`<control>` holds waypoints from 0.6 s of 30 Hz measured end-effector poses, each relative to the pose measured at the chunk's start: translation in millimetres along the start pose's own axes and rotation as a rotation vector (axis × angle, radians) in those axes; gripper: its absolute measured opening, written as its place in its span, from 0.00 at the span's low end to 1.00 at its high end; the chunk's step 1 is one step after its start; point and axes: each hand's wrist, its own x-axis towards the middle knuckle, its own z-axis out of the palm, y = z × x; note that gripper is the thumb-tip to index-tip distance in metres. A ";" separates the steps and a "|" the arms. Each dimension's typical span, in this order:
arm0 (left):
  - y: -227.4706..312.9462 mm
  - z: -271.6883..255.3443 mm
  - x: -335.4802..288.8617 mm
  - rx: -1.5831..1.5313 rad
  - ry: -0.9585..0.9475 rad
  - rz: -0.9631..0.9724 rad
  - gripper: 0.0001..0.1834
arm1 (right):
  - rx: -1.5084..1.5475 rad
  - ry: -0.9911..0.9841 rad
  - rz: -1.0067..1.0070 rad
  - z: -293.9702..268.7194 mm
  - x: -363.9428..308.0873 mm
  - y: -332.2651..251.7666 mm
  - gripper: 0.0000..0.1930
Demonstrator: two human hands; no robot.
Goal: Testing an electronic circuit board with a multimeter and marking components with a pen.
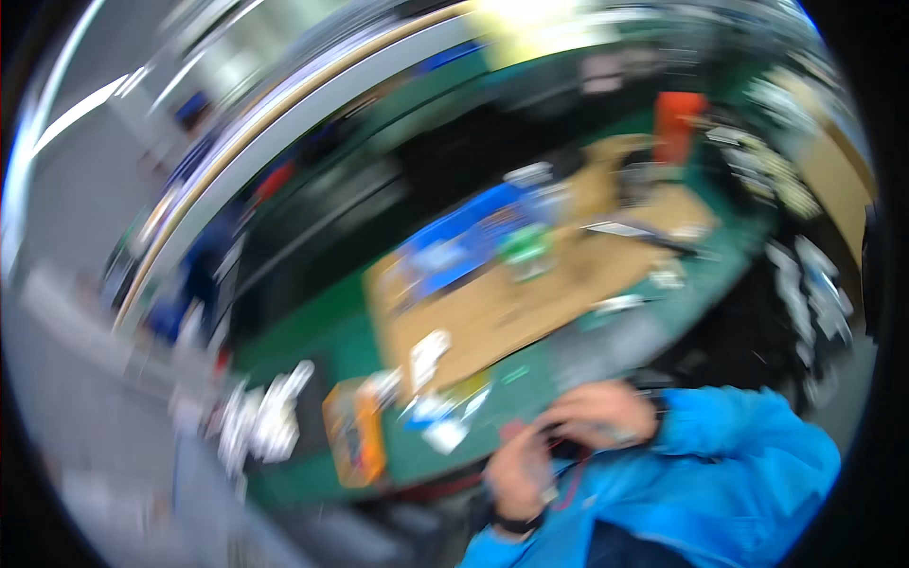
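Note:
My left hand (519, 475) and my right hand (604, 415) meet close to my body, just off the near edge of the green table (312, 473). Between their curled fingers is something small and dark, too blurred to name. A thin red cord (571, 485) hangs by my left hand. Both wrists carry dark bands, and blue sleeves cover my arms. On the table nearest my hands lie a small blue and white packet (440, 424) and a grey mat (606, 352).
A brown board (483, 336) bears a blue tray (459, 237) of small parts and a green-and-clear container (526, 251). An orange-framed box (352, 434) and white bundles (270, 417) lie to the left. Farther right stand an orange container (676, 128) and a cardboard box (824, 151).

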 end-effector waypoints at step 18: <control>35.1 69.1 20.3 0.609 -0.420 -0.191 0.19 | -0.443 0.346 0.023 -2.3 -78.9 -41.8 0.30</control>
